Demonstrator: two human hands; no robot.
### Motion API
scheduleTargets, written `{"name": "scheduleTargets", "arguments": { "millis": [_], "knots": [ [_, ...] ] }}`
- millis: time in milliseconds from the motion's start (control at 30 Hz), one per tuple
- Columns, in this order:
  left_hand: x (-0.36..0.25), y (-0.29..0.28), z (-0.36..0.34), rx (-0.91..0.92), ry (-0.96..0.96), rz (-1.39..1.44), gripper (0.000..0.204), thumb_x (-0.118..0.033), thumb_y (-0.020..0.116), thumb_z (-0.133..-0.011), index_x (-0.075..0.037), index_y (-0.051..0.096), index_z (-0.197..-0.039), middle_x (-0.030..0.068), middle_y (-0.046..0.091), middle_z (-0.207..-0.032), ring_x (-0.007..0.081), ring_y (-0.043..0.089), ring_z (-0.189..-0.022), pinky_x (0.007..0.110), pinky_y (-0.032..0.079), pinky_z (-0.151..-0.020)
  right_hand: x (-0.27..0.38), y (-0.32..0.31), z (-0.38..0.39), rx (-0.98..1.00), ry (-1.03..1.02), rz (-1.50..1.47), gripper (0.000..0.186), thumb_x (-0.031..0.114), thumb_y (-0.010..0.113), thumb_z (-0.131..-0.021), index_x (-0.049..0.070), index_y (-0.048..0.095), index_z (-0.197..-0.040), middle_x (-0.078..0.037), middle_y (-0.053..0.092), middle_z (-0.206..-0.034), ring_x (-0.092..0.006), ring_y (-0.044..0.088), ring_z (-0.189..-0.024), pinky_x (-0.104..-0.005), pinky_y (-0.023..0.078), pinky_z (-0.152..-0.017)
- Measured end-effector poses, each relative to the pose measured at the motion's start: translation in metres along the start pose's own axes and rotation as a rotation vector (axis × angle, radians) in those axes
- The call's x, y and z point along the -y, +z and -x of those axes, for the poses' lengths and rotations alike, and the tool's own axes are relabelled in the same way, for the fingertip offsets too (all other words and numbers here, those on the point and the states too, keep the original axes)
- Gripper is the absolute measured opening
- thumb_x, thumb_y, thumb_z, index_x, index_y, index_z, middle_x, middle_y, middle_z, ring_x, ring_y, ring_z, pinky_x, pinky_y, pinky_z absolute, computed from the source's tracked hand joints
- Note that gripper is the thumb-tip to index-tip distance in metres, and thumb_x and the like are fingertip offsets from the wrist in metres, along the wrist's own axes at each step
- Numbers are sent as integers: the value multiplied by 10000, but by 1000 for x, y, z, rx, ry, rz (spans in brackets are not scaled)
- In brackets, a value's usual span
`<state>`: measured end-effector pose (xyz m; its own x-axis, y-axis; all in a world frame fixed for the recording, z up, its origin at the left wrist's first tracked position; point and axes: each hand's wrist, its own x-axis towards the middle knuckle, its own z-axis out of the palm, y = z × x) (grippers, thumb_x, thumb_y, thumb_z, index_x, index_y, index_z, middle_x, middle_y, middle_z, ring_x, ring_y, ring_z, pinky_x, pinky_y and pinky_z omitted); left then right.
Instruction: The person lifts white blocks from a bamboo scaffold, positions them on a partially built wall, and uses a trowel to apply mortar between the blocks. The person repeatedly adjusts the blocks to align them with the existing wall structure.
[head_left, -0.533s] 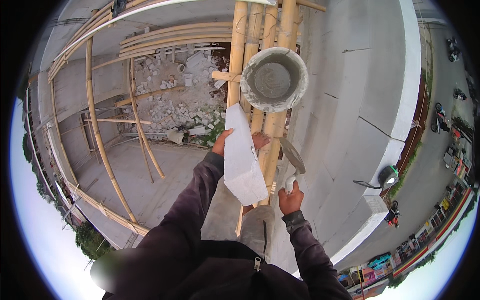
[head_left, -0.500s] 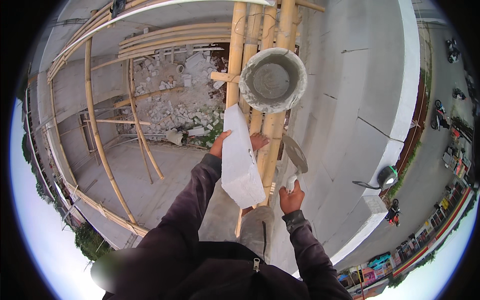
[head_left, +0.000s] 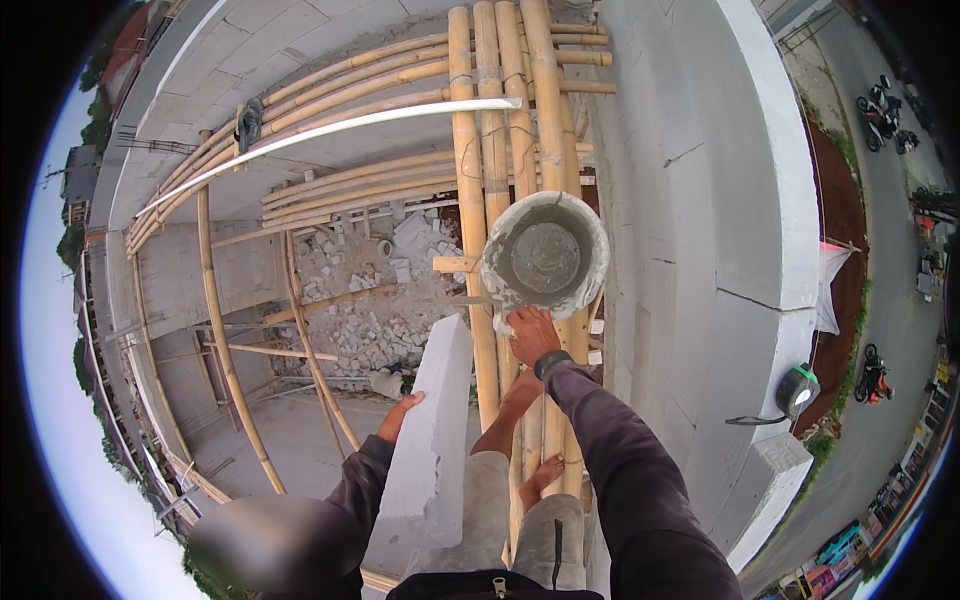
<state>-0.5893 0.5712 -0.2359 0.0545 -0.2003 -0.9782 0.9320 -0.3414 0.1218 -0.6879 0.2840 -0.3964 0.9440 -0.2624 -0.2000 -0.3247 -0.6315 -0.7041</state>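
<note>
A long white lightweight concrete block (head_left: pixel 425 450) leans upright at my left side. My left hand (head_left: pixel 402 412) is closed on its left edge. Just in front of the mortar bucket (head_left: pixel 592 285), my right hand (head_left: pixel 533 333) grips a trowel by its pale handle (head_left: pixel 501 323). The blade is seen nearly edge-on, pointing left beside the bucket's near rim. Wet grey mortar (head_left: pixel 545 258) lies in the bottom of the bucket, which stands on bamboo poles (head_left: pixel 488 200).
My bare feet stand on the bamboo poles, with a drop to rubble (head_left: pixel 370 325) at the left. A block wall (head_left: pixel 750 255) runs along my right; a tape measure (head_left: pixel 797 390) sits on its top. A white pipe (head_left: pixel 330 128) crosses ahead. Beyond the wall is a road with motorcycles.
My right hand has moved forward with the trowel, from beside the wall to the bucket's near rim. The block in my left hand has come lower and to the left. The view has shifted.
</note>
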Motion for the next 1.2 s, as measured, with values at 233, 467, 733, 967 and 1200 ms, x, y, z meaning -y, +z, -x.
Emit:
{"name": "scheduleTargets", "arguments": {
  "millis": [233, 467, 733, 967, 1200],
  "knots": [
    [-4, -26, 43, -101, -40, -83, 630, -439, 665, -879, -27, 528, -1335, 165, 657, -1149, 281, 670, -938, 417, 546, -844, 24, -22, -1, 30, 210, -227, 342, 156, 655, -780, 33, 630, -1098, -209, 703, -912, -408, 665, -924, -512, 480, -832],
    [-22, -47, 56, -104, -161, -280, 601, -410, 694, -843, -12, 580, -1279, 176, 676, -1112, 295, 681, -943, 427, 548, -846, 31, -112, 54, -331, 548, -599, 442, 176, 731, -743, -35, 629, -1118, -190, 704, -887, -291, 706, -836, -405, 532, -752],
    [-58, -46, 15, -23, 54, -1262, 1063, -607, 736, -714, 0, 340, -1491, 256, 581, -1305, 358, 633, -1101, 432, 501, -947, 73, -78, 235, -419, 740, -641, 430, 212, 746, -699, 10, 667, -1070, -183, 706, -867, -321, 698, -832, -406, 526, -758],
    [-91, 53, 74, -99, 122, -2100, 1230, -740, 710, -626, -167, 204, -1589, 332, 498, -1389, 436, 523, -1275, 430, 414, -1066, 117, -37, 402, -530, 1222, -747, 386, 270, 759, -667, 29, 682, -958, -191, 711, -870, -369, 695, -868, -447, 533, -778],
    [-73, 149, 92, 87, 150, -2395, 1117, -734, 706, -631, -286, 290, -1567, 320, 573, -1296, 438, 570, -1203, 474, 454, -1004, 183, 17, 565, -792, 1629, -767, 383, 228, 775, -659, -35, 676, -920, -180, 701, -849, -331, 689, -812, -456, 534, -739]
  ]
}}
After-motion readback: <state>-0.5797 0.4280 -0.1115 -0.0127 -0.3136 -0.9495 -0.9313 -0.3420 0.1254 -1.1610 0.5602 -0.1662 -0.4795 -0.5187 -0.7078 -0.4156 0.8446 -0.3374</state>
